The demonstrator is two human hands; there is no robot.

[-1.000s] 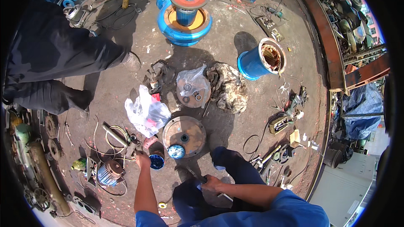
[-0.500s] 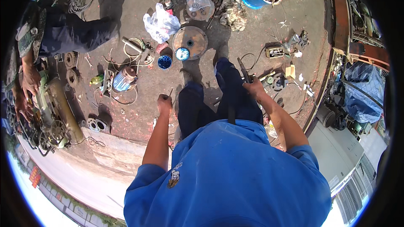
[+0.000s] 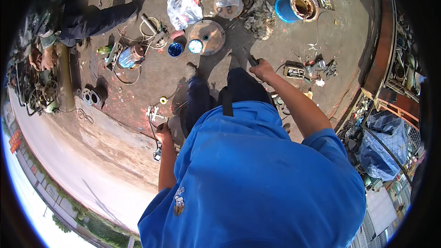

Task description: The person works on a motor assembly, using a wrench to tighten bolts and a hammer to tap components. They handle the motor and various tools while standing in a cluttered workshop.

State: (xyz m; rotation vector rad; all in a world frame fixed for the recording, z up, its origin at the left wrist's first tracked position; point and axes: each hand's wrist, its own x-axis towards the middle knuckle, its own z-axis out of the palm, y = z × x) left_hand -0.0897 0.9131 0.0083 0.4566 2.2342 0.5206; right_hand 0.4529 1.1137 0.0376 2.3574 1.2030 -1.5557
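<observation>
My right hand (image 3: pixel 262 70) is closed around a long dark tool (image 3: pixel 250 58), which points away from me over the floor. Its exact kind is unclear. Low at my left side, my left hand (image 3: pixel 163 133) is closed; the thin rod seen in it half a second ago is hard to make out now. White metal pieces (image 3: pixel 155 114) and a cable lie on the floor just beyond that hand. Ahead of my feet is a round metal motor cover (image 3: pixel 213 36), with an open can of blue paint (image 3: pixel 175 49) and a blue-and-white round container (image 3: pixel 195 46) by it.
A blue motor housing with copper windings (image 3: pixel 301 7) stands far right. Plastic bags (image 3: pixel 184 10), rags (image 3: pixel 257 16) and a smaller blue motor (image 3: pixel 130 57) lie about. Another person's hands (image 3: pixel 43 59) are over machinery at left. A rusty steel frame (image 3: pixel 383 50) edges the right.
My view has turned and my body has moved. My left hand has dropped back along my side, while my right hand reaches farther forward with the dark tool. The other person's hands have come together.
</observation>
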